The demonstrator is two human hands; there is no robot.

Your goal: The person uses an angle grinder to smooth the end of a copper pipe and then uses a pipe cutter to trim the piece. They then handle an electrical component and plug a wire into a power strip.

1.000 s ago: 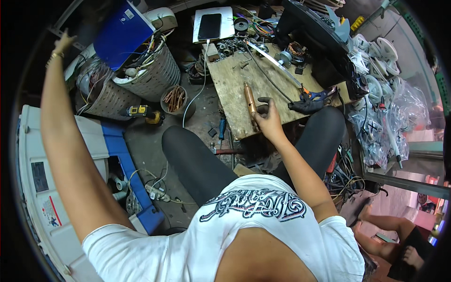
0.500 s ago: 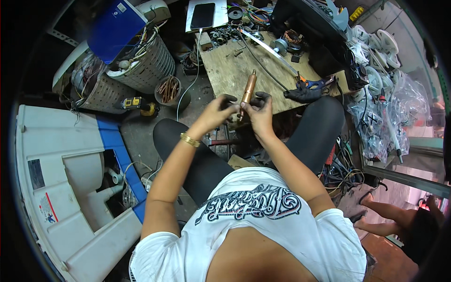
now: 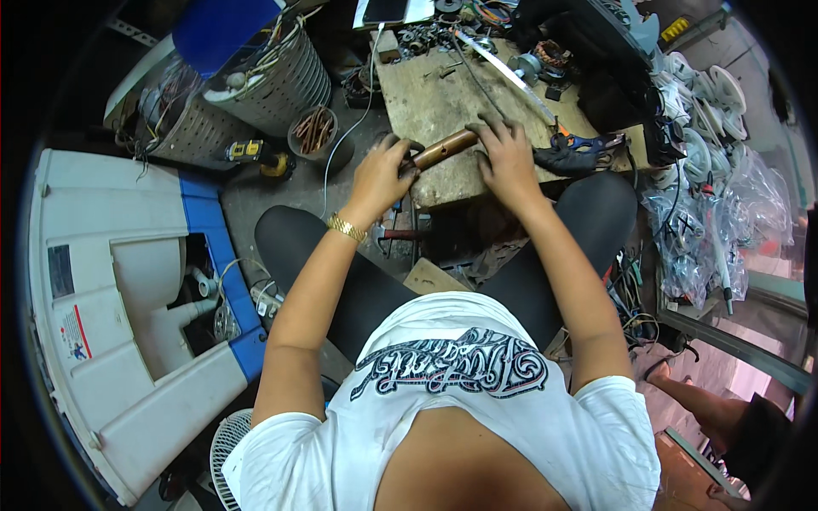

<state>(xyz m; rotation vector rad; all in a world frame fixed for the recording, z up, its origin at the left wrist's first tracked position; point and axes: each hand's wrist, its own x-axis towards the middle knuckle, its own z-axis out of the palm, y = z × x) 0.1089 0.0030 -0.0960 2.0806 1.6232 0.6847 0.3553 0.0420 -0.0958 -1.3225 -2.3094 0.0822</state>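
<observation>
A copper-coloured tube [image 3: 446,150], with a small dark spot on its side, lies nearly crosswise over the near part of the wooden board [image 3: 426,94]. Its left end is between the fingers of my left hand [image 3: 383,176], closed on it. At the tube's right end, the bent fingers of my right hand [image 3: 509,162] grip it. Both end tips are hidden by my fingers. Right of my right hand, a black glove [image 3: 564,159] lies beside blue-handled pliers [image 3: 601,143].
A hacksaw blade [image 3: 511,78] and a dark cable cross the board, with metal parts behind. To the left stand a bucket of copper pieces [image 3: 313,132], a yellow drill [image 3: 247,152] and perforated drums [image 3: 273,81]. Bagged white parts [image 3: 682,221] hang right; another person's leg [image 3: 694,400] shows there.
The tube has turned from nearly upright in the picture to nearly crosswise. My right hand has moved right and up to its far end; my left hand has moved slightly left.
</observation>
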